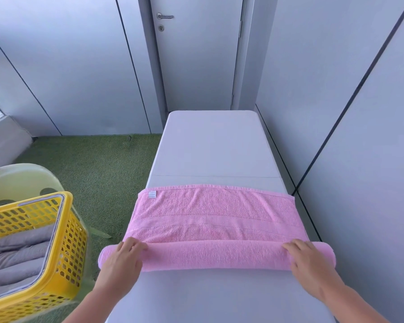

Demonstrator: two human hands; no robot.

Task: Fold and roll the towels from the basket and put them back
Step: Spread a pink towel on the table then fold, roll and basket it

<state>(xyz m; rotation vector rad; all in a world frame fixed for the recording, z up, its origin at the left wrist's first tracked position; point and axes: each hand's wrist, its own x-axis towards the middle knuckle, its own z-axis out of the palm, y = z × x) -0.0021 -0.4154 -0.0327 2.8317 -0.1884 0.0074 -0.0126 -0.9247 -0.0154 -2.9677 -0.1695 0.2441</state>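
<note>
A pink towel (215, 215) lies across the white table (215, 145), its near part wound into a thick roll that spans the table's width. My left hand (121, 259) rests on the roll's left end, fingers curved over the top. On the roll's right end lies my right hand (308, 259), fingers likewise curved over it. The far part of the towel is still flat, with a small white label at its far left corner. A yellow basket (63, 241) at the left holds several rolled grey towels (16, 255).
The basket sits on a pale green chair (21, 178) over green artificial grass (98, 166). Grey wall panels run close along the table's right side, and a closed door (196, 52) stands beyond the table's far end.
</note>
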